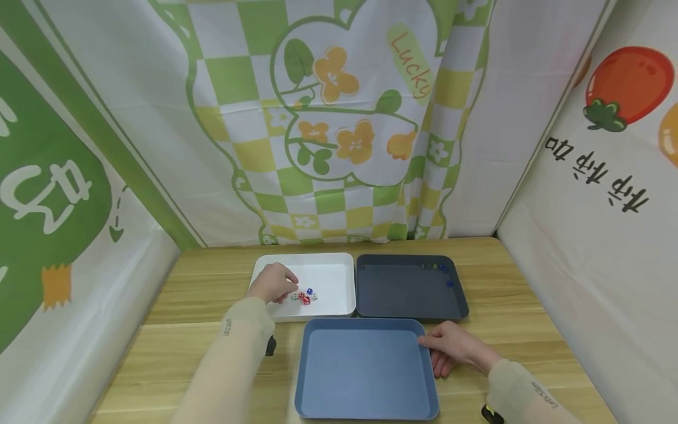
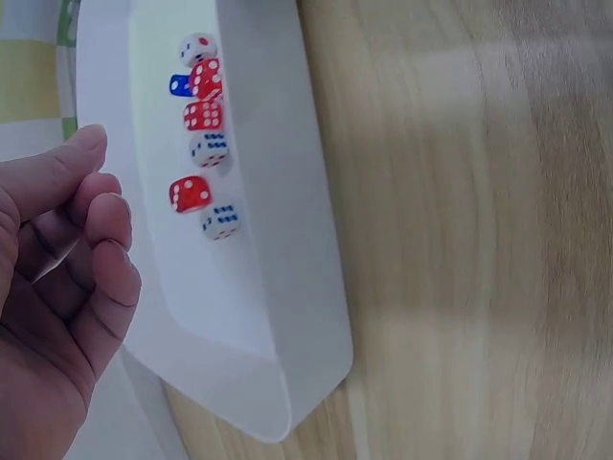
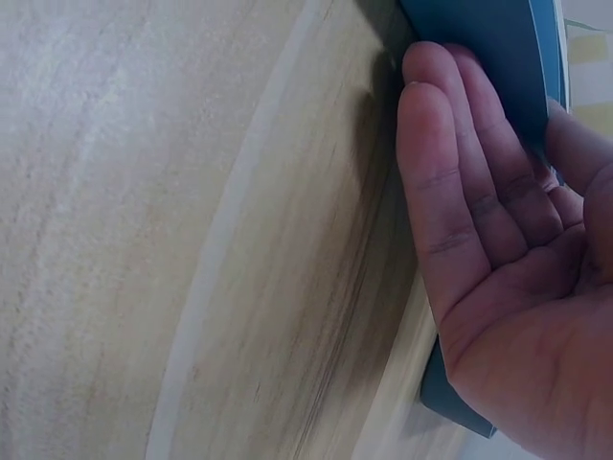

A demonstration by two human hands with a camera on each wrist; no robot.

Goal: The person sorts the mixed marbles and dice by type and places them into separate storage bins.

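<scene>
Over the left part of a white tray (image 1: 333,281), my left hand (image 1: 272,284) hovers with loosely bent fingers. Its thumb and fingertips show nothing between them in the left wrist view. Beside it in the tray lie several dice: red dice (image 2: 190,195), white dice (image 2: 220,221) and a blue die (image 1: 309,291). My right hand (image 1: 450,346) holds the right rim of a blue tray (image 1: 365,377), thumb on the rim and fingers outside the wall. The right wrist view shows these fingers (image 3: 436,172) against the tray's outer side.
A dark grey tray (image 1: 408,291) stands right of the white one, behind the blue tray. Several small round blue and yellowish pieces (image 1: 444,268) lie near its far right corner. Wooden tabletop (image 1: 206,294) surrounds the trays; a patterned curtain (image 1: 349,218) hangs behind.
</scene>
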